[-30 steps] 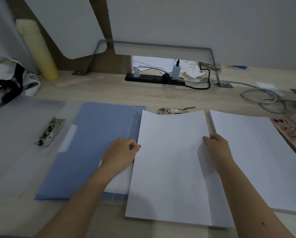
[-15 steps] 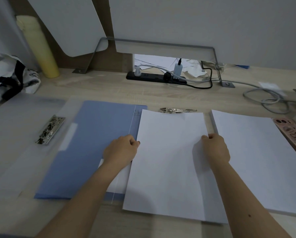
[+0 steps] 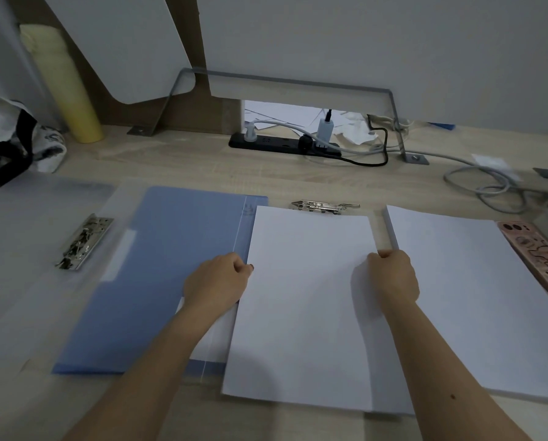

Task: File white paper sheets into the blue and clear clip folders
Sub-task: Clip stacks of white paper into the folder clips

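I hold a bundle of white sheets (image 3: pixel 304 300) flat over the right half of the open blue clip folder (image 3: pixel 158 275). My left hand (image 3: pixel 217 281) pinches the bundle's left edge; my right hand (image 3: pixel 393 278) pinches its right edge. The folder's metal clip (image 3: pixel 323 205) shows just past the top edge of the sheets. A stack of white paper (image 3: pixel 470 300) lies to the right. The clear folder (image 3: pixel 27 249) lies open at the left, with its own metal clip (image 3: pixel 83 243).
A pink phone (image 3: pixel 540 256) lies at the right edge beside the paper stack. A black power strip (image 3: pixel 282 144) with plugs and coiled cables (image 3: pixel 489 186) sits at the back. A yellow roll (image 3: pixel 59 87) and a black-and-white bag (image 3: pixel 8 144) stand at the back left.
The bundle of sheets has flattened and moved slightly left and down, so its top edge now lies straight just below the blue folder's clip. Both hands keep their hold.
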